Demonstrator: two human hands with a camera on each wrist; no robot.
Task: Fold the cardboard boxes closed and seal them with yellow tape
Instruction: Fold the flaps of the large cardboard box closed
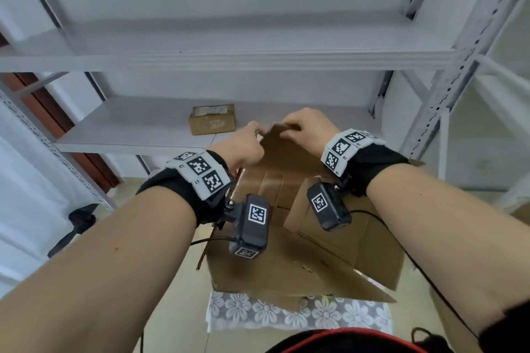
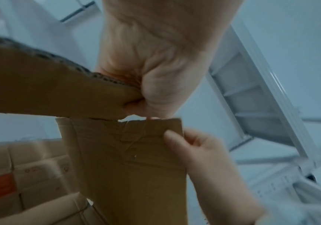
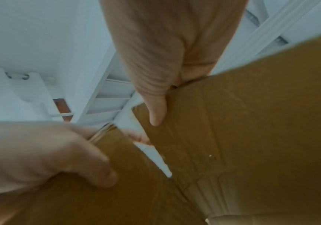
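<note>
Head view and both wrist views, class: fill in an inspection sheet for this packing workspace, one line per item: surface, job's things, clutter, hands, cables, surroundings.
Surface: lace floral cloth under the open carton.
Job's things: large open carton with small boxes packed inside; far flap raised, its top edge torn; yellow tape: nothing seen.
Clutter: small sealed box on the shelf behind.
Hands: left hand and right hand each pinch the top edge of the far flap.
Cables: black cable trailing from the right wrist camera.
Surroundings: grey metal shelving; tiled floor below.
</note>
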